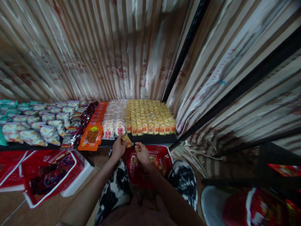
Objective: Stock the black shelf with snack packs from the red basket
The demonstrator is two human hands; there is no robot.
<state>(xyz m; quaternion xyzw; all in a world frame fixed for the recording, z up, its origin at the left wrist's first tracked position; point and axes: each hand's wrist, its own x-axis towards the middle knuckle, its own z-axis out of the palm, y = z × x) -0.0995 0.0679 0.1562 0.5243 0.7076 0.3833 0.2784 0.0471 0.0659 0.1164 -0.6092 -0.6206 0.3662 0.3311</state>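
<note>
My left hand (pixel 119 147) pinches a small yellow snack packet (pixel 127 141) in front of the shelf edge. The fingers of my right hand (pixel 141 153) are pressed together at the packet's right end. Beneath both hands, a red plastic basket (pixel 167 154) between my knees has more yellow packets (pixel 154 161) in it. Just beyond, matching yellow packets (pixel 150 126) stand in tight rows on the black shelf (pixel 150 139). Left of them are rows of clear-wrapped white round snacks (pixel 120 129).
An orange snack bag (pixel 92 135) overhangs the shelf front, beside many white snack bags (pixel 50 134). Another red basket (pixel 66 185) with dark packets sits on the floor at left. Black metal posts (pixel 180 56) and striped cloth (pixel 113 56) border the shelf. A white tub (pixel 213 204) stands at lower right.
</note>
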